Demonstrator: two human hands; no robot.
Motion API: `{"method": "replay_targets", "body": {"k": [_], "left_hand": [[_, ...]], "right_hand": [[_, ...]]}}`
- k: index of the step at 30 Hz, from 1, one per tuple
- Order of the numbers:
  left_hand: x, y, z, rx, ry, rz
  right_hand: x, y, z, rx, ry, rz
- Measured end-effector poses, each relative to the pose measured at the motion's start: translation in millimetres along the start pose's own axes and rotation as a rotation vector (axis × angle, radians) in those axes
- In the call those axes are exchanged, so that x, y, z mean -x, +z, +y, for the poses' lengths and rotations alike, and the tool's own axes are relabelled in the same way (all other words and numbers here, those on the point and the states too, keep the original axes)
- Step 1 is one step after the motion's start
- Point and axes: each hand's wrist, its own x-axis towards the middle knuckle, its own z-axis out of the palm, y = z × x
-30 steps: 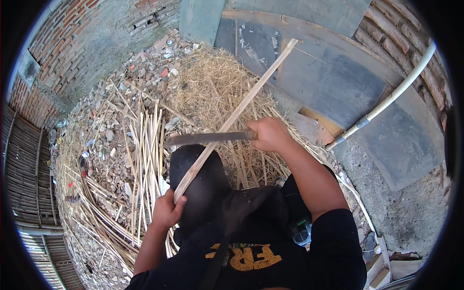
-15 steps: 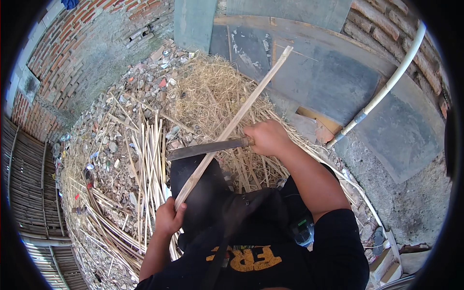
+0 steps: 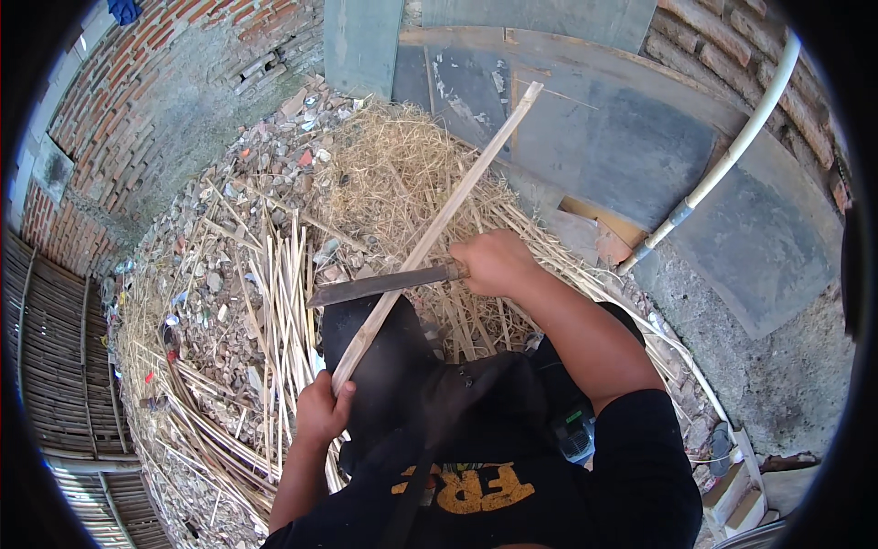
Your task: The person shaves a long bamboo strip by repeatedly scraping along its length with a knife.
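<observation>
My left hand (image 3: 322, 410) is closed round the near end of a long, pale bamboo strip (image 3: 448, 209), which slants up and away to the right. In my right hand (image 3: 497, 263) is the handle of a machete (image 3: 380, 285), gripped firmly. Its dark blade points left and lies across the strip, over my dark-clothed knee (image 3: 366, 339). Blade and strip look to be touching where they cross. The handle is mostly hidden inside my fist.
Left of my knee lies a bundle of thin bamboo strips (image 3: 285, 311) on rubble. A heap of fine shavings (image 3: 393, 169) spreads ahead. Grey panels (image 3: 594, 137) lean at the back, with a pale pipe (image 3: 732, 156) at right. A brick wall (image 3: 165, 101) stands far left.
My right hand and the machete have shifted slightly left along the strip. The strip's far end has tipped a little to the left; both hands keep their hold.
</observation>
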Motion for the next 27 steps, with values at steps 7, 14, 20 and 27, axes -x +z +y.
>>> {"method": "replay_targets", "body": {"k": [7, 14, 20, 27], "left_hand": [[-6, -4, 7, 0.024, -0.022, 0.001], [-5, 0, 4, -0.004, -0.026, -0.013], [-3, 0, 1, 0.001, -0.002, -0.006], [-7, 0, 2, -0.012, -0.004, 0.004]], "right_hand": [[-3, 11, 55, -0.296, 0.328, 0.057], [-3, 3, 26, -0.219, 0.184, 0.122], [-3, -2, 45, -0.269, 0.241, 0.053], [2, 4, 53, -0.327, 0.291, 0.082]]}}
